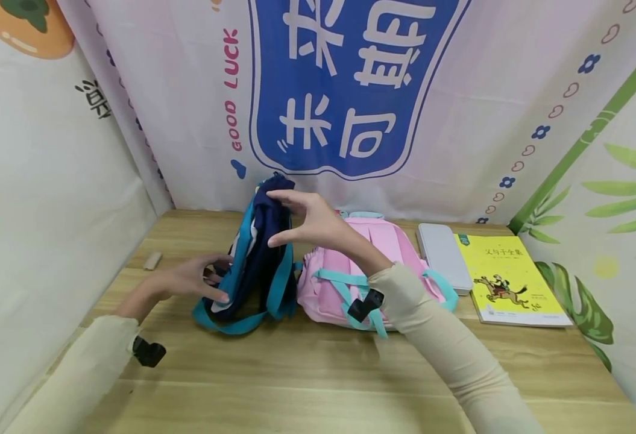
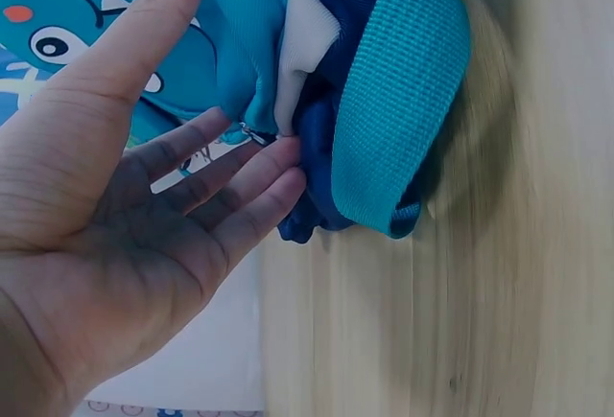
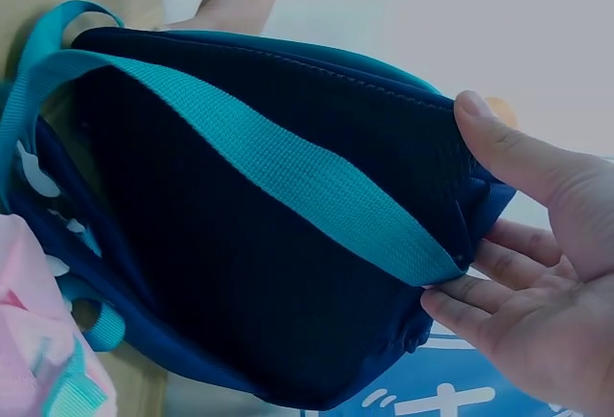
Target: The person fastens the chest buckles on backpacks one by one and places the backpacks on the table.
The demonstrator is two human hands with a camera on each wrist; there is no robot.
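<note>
A small navy and teal backpack stands upright on the wooden table, left of centre. Its teal front with a cartoon face appears in the left wrist view. Fairly straight fingers of my left hand touch the lower side near a zipper pull. My right hand is spread at the bag's top, the thumb touching one edge and fingertips by the end of a teal strap. In the right wrist view the dark back panel faces the camera.
A pink backpack with mint straps lies right beside the navy one. Farther right are a pale grey case and a yellow book. A small beige block sits at the left. Printed curtains hang behind the table.
</note>
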